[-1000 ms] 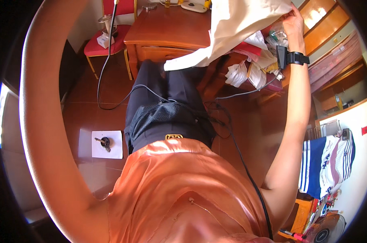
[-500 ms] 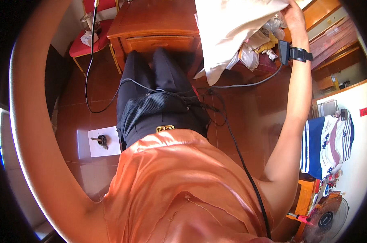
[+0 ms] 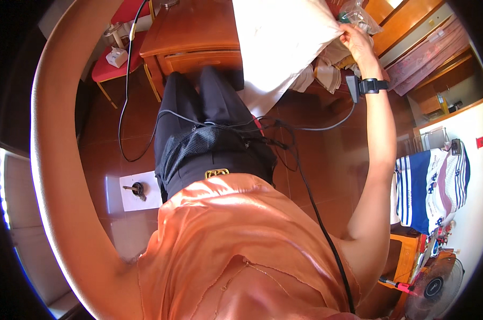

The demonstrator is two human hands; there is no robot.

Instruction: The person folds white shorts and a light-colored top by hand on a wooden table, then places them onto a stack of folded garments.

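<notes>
The left hand is beyond the upper edge of the view; only the left arm (image 3: 52, 133) shows, so its grip cannot be told. The top of the white cloth (image 3: 284, 45) is likewise cut off. Strong light washes out much of its surface, and any weave is hard to make out. The cloth covers the right part of the wooden desk (image 3: 196, 29) and some of the heaped fabrics (image 3: 329, 73) behind. A dark object (image 3: 137, 188) on a white sheet (image 3: 124, 200) on the floor is too small to identify.

The cloth hangs in front of the desk, its lower end beside the dark trousers (image 3: 185, 98); contact there cannot be confirmed. Brown tiled floor (image 3: 327, 146) shows between the trousers and the right forearm, crossed by a grey cable (image 3: 327, 128) running to the device on the wrist strap (image 3: 372, 85). A red chair (image 3: 104, 68) stands just left of the desk.

The right hand (image 3: 357, 42) has thumb and fingers pinched together on the cloth's right edge, near a clear plastic bag (image 3: 363, 17). The cloth is plain and pale, drawn to a point at the pinch, with soft folds, and it narrows toward its lower end.
</notes>
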